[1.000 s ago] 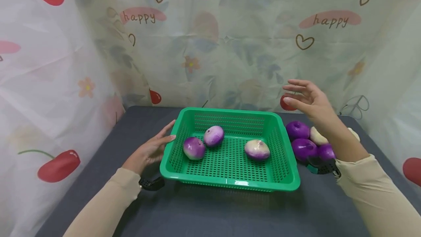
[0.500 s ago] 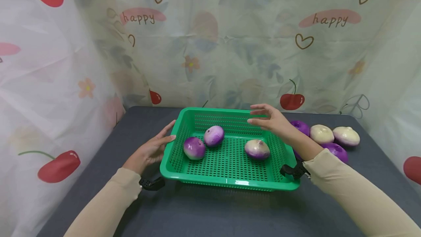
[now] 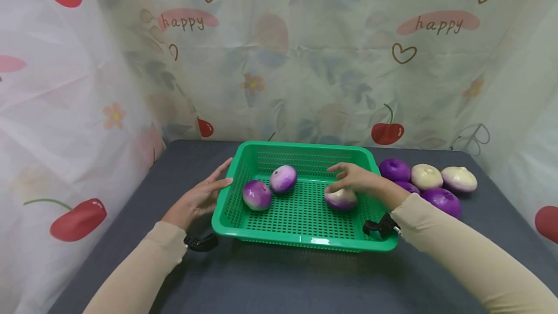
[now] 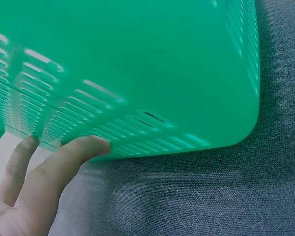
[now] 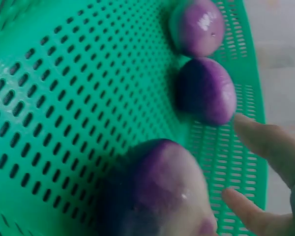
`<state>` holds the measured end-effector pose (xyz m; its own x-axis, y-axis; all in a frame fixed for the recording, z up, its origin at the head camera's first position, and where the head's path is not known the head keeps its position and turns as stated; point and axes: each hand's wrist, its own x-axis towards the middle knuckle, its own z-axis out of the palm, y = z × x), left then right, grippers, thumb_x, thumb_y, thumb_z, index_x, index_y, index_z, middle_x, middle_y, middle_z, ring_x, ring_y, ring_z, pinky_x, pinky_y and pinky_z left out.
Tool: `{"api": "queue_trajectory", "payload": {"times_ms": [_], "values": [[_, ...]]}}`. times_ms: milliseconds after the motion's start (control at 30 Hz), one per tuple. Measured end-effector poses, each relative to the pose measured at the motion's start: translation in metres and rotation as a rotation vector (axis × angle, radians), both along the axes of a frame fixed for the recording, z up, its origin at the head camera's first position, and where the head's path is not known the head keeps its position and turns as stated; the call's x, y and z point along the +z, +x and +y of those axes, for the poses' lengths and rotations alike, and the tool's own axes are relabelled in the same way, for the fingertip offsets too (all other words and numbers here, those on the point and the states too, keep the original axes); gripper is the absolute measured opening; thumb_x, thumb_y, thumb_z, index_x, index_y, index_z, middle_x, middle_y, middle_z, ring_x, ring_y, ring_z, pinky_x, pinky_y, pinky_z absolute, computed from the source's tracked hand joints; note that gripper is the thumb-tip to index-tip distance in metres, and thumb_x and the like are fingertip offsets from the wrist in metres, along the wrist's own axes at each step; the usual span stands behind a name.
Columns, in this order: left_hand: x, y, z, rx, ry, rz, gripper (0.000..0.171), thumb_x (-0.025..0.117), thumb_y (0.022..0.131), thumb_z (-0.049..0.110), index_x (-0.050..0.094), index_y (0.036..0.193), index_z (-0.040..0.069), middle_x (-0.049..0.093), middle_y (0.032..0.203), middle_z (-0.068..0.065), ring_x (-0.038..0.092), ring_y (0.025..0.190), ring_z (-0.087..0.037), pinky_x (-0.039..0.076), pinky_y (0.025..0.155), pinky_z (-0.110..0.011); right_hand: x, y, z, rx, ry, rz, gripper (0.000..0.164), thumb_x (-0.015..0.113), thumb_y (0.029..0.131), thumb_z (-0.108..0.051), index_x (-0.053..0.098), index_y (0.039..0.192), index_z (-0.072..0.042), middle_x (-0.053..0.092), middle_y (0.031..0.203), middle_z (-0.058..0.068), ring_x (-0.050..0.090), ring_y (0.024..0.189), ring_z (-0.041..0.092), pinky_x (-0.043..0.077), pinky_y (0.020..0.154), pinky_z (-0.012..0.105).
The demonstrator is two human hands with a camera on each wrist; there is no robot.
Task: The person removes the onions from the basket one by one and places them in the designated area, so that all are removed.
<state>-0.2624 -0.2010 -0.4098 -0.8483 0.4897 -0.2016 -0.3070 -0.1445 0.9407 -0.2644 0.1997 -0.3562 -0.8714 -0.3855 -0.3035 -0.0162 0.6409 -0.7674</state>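
A green perforated plastic basket [image 3: 301,243] stands on the dark table. Inside it, two purple turnips [image 3: 257,196] sit at the left and a white-and-purple turnip [image 3: 342,201] at the right. My left hand [image 3: 198,200] touches the basket's left side; in the left wrist view its fingertips [image 4: 96,145] rest against the outer wall. Over the right-hand turnip is my right hand [image 3: 355,178], fingers spread and the thumb at the turnip's top. In the right wrist view two fingers [image 5: 275,147] stand apart from that turnip [image 5: 172,191]. Whether the thumb presses on it, I cannot tell.
Right of the basket lies a group of several turnips, some purple [image 3: 442,201], others whitish [image 3: 426,177]. A patterned curtain [image 3: 301,62] closes off the back and both sides. The grey table [image 3: 279,285] extends in front of the basket.
My right hand has moved left from above the turnip group, over the basket's rim, and down to the turnip at the basket's right. The left hand and basket have stayed in place.
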Motion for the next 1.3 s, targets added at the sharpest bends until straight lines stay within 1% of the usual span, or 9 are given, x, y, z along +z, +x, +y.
{"api": "queue_trajectory", "payload": {"times_ms": [133, 233, 300, 400, 567, 833, 1033, 1167, 1300], "values": [[0.000, -0.001, 0.001, -0.010, -0.002, 0.005, 0.068, 0.044, 0.104, 0.018, 0.005, 0.154, 0.045, 0.015, 0.158, -0.020, 0.060, 0.111, -0.024, 0.053, 0.086, -0.050, -0.007, 0.002, -0.007, 0.050, 0.067, -0.020, 0.075, 0.076, 0.081, -0.011, 0.038, 0.143, 0.003, 0.033, 0.145, 0.036, 0.037, 0.133, 0.046, 0.047, 0.095, 0.047], [0.000, -0.001, 0.001, -0.014, 0.001, 0.008, 0.068, 0.044, 0.104, 0.018, 0.005, 0.154, 0.045, 0.015, 0.158, -0.020, 0.060, 0.111, -0.024, 0.053, 0.086, -0.050, -0.012, 0.003, -0.013, 0.082, 0.083, -0.017, 0.075, 0.080, 0.077, -0.008, 0.042, 0.141, 0.002, 0.036, 0.143, 0.034, 0.049, 0.122, 0.040, 0.050, 0.087, 0.039], [0.001, -0.001, 0.002, -0.016, 0.004, 0.009, 0.068, 0.044, 0.104, 0.018, 0.006, 0.154, 0.045, 0.015, 0.157, -0.020, 0.060, 0.111, -0.024, 0.053, 0.086, -0.050, -0.014, 0.003, -0.016, 0.102, 0.076, -0.018, 0.072, 0.079, 0.077, -0.008, 0.045, 0.139, 0.001, 0.037, 0.142, 0.033, 0.052, 0.114, 0.035, 0.050, 0.083, 0.035], [0.001, -0.002, 0.002, -0.013, 0.003, 0.009, 0.068, 0.044, 0.104, 0.017, 0.006, 0.154, 0.045, 0.016, 0.157, -0.021, 0.061, 0.110, -0.023, 0.053, 0.086, -0.050, -0.016, 0.004, -0.018, 0.121, 0.047, -0.013, 0.068, 0.079, 0.078, -0.008, 0.048, 0.137, 0.001, 0.037, 0.142, 0.031, 0.050, 0.112, 0.033, 0.049, 0.081, 0.033], [0.003, -0.001, 0.001, -0.002, 0.006, 0.002, 0.067, 0.043, 0.104, 0.017, 0.007, 0.154, 0.044, 0.017, 0.156, -0.021, 0.061, 0.110, -0.024, 0.053, 0.087, -0.051, -0.018, 0.005, -0.016, 0.152, 0.001, -0.016, 0.066, 0.079, 0.079, -0.009, 0.049, 0.136, 0.002, 0.038, 0.142, 0.028, 0.041, 0.122, 0.039, 0.048, 0.089, 0.037], [0.003, 0.000, 0.000, 0.005, 0.000, -0.005, 0.066, 0.043, 0.104, 0.017, 0.007, 0.154, 0.045, 0.018, 0.156, -0.021, 0.061, 0.109, -0.023, 0.054, 0.086, -0.049, -0.023, 0.004, -0.014, 0.165, -0.013, -0.040, 0.068, 0.080, 0.079, -0.012, 0.049, 0.138, -0.001, 0.041, 0.141, 0.024, 0.044, 0.118, 0.034, 0.047, 0.094, 0.040], [0.001, 0.000, 0.000, 0.005, 0.000, -0.011, 0.067, 0.044, 0.104, 0.018, 0.007, 0.154, 0.045, 0.017, 0.156, -0.022, 0.063, 0.107, -0.022, 0.055, 0.084, -0.049, -0.027, 0.004, -0.013, 0.166, -0.018, -0.055, 0.069, 0.080, 0.079, -0.012, 0.048, 0.139, -0.003, 0.035, 0.144, 0.025, 0.042, 0.117, 0.035, 0.048, 0.090, 0.037], [0.000, 0.000, 0.000, -0.001, -0.005, -0.005, 0.067, 0.044, 0.104, 0.019, 0.006, 0.154, 0.045, 0.017, 0.156, -0.022, 0.063, 0.107, -0.022, 0.054, 0.085, -0.049, -0.027, 0.005, -0.013, 0.162, -0.024, -0.061, 0.069, 0.080, 0.078, -0.011, 0.048, 0.139, -0.003, 0.037, 0.140, 0.023, 0.041, 0.114, 0.034, 0.048, 0.087, 0.034], [0.000, 0.000, 0.000, -0.001, -0.006, -0.003, 0.067, 0.042, 0.105, 0.018, 0.006, 0.154, 0.045, 0.016, 0.157, -0.021, 0.062, 0.108, -0.022, 0.054, 0.085, -0.050, -0.027, 0.005, -0.013, 0.160, -0.023, -0.059, 0.068, 0.079, 0.078, -0.012, 0.049, 0.138, -0.003, 0.037, 0.140, 0.023, 0.040, 0.116, 0.035, 0.048, 0.087, 0.035]]}}
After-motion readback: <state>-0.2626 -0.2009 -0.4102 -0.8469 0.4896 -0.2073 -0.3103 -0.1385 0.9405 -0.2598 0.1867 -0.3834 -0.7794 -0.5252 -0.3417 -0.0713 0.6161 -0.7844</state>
